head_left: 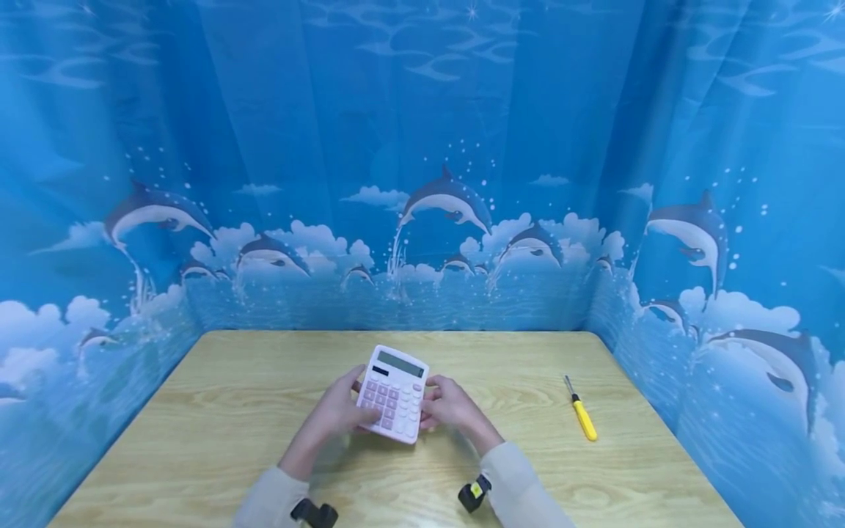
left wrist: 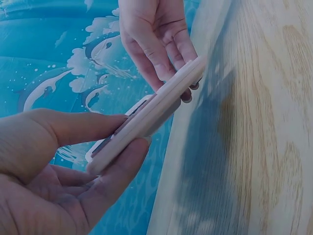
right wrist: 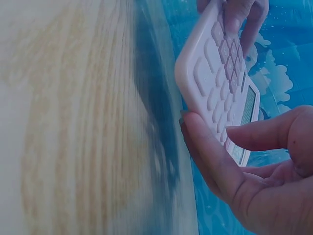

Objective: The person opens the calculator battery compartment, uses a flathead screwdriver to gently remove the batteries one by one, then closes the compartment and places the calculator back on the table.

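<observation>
A white calculator (head_left: 404,400) with pink keys is held above the wooden table, its keys and grey display facing up. My left hand (head_left: 339,405) grips its left edge, the thumb lying on the lower keys and the fingers underneath. At the right edge, my right hand (head_left: 452,405) holds it with fingers under the rim and the thumb by the keys. In the left wrist view the calculator (left wrist: 146,117) appears edge-on and tilted. Its keys (right wrist: 222,93) show in the right wrist view; the underside is mostly hidden.
A screwdriver (head_left: 584,419) with a yellow handle lies on the right part of the wooden table (head_left: 251,389). Blue curtains (head_left: 343,147) printed with dolphins hang behind the table and along both sides.
</observation>
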The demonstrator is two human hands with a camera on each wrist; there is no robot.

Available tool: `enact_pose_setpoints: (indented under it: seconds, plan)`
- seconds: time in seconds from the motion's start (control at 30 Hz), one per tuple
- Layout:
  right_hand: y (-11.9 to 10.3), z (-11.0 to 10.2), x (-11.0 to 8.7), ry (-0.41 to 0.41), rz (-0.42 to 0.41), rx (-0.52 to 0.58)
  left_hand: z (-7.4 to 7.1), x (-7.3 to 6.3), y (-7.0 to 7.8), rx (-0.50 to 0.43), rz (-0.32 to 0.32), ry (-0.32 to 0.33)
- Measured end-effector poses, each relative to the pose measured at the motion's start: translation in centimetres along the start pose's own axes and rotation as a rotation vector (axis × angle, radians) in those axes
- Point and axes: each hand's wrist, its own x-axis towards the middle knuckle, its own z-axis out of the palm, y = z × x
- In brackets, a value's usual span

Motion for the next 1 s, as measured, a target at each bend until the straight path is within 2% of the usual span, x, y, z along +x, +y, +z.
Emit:
enact_pose_setpoints:
  seconds: [0.37,0.67,1.0]
  plan:
    - [0.0,0.2,-0.1,-0.009,-0.007,-0.002,0.2,-0.1,0.4,0.025,0.032,0.044]
    - [0.3,0.5,-0.1,-0.046,0.003,0.044,1.2,-0.2,0.1,-0.075,0.061,0.015]
    - [0.3,0.6,0.0,-0.066,-0.020,0.068,1.2,-0.2,0.3,-0.029,0.050,0.027]
